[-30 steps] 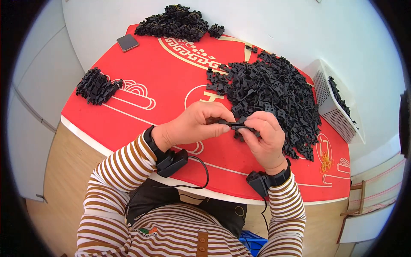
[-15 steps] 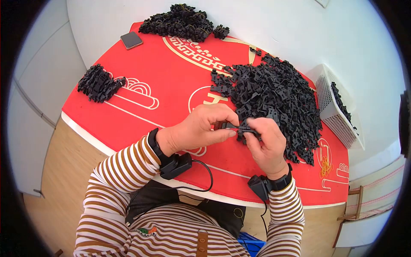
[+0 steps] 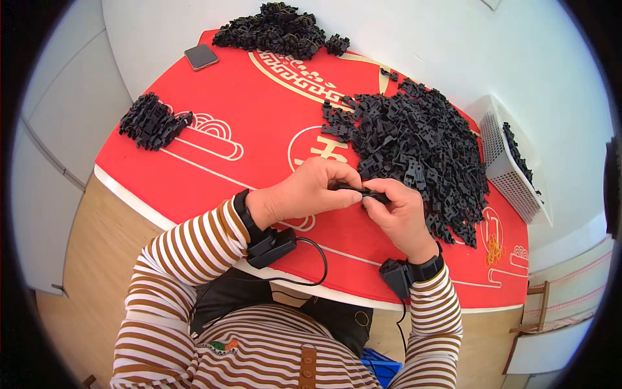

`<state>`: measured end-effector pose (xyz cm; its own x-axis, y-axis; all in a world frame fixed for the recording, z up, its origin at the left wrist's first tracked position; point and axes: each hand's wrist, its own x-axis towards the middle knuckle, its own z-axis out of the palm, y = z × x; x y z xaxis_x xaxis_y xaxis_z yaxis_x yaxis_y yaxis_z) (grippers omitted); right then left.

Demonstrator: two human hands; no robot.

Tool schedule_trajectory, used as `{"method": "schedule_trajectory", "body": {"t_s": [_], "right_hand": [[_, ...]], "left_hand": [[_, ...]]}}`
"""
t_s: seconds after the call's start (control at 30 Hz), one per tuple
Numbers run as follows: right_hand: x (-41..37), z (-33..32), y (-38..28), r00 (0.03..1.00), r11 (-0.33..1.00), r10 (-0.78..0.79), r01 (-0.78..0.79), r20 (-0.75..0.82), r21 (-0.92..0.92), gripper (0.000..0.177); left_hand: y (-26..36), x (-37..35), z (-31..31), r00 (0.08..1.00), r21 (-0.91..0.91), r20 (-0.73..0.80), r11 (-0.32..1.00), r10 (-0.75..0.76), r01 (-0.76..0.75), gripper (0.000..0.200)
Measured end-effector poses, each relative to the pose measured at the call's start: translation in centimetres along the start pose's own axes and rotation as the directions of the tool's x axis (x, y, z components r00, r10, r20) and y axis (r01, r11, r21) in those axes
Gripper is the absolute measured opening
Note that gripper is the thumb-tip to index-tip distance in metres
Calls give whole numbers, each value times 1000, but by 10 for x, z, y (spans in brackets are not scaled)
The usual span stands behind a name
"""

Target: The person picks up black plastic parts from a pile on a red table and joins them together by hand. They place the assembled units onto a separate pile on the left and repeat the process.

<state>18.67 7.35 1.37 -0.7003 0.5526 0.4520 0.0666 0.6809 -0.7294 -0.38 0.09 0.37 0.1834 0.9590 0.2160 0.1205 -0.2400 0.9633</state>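
Observation:
My left hand (image 3: 317, 185) and my right hand (image 3: 398, 207) meet over the front middle of the table, fingertips almost touching. Both pinch small black plastic parts (image 3: 367, 192), joined or held end to end between thumbs and forefingers. Fingers cover most of these parts, so their exact shape is hidden. Just beyond my right hand spreads a large heap of loose black plastic parts (image 3: 414, 142). Off to the left, a smaller stack of black parts (image 3: 150, 123) lies in a neat row.
Bundled black parts (image 3: 272, 32) are piled at the back edge, near a phone (image 3: 201, 57). A white perforated basket (image 3: 502, 162) with more parts stands tilted at the right. Yellow rubber bands (image 3: 494, 251) lie on the red tablecloth (image 3: 214, 168). Cables hang from both wrist devices.
My hands have drawn closer together, and the right fingers now cover more of the black parts. The parts have come into line between my fingertips.

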Motion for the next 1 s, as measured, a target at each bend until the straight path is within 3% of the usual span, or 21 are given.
{"method": "schedule_trajectory", "body": {"t_s": [0.57, 0.67, 0.77, 0.87, 1.0], "right_hand": [[0, 3, 5, 997, 983, -63, 68, 39, -169, 15], [2, 1, 14, 976, 975, 198, -206, 95, 86, 15], [4, -1, 16, 930, 824, 340, -365, 137, 434, 16], [5, -8, 12, 911, 789, 394, -402, 119, 465, 16], [5, -10, 16, 927, 847, 353, -373, 122, 379, 14]], "left_hand": [[-10, 2, 1, 999, 37, -39, 999, 27, -25, 14], [-10, 4, 2, 993, -115, -56, 989, -100, 93, 14], [-10, 5, 3, 976, -290, -58, 939, -208, 183, 14], [-15, 7, 0, 967, -388, -71, 900, -245, 199, 13], [-14, 8, 0, 954, -451, -115, 870, -276, 197, 12]]}}
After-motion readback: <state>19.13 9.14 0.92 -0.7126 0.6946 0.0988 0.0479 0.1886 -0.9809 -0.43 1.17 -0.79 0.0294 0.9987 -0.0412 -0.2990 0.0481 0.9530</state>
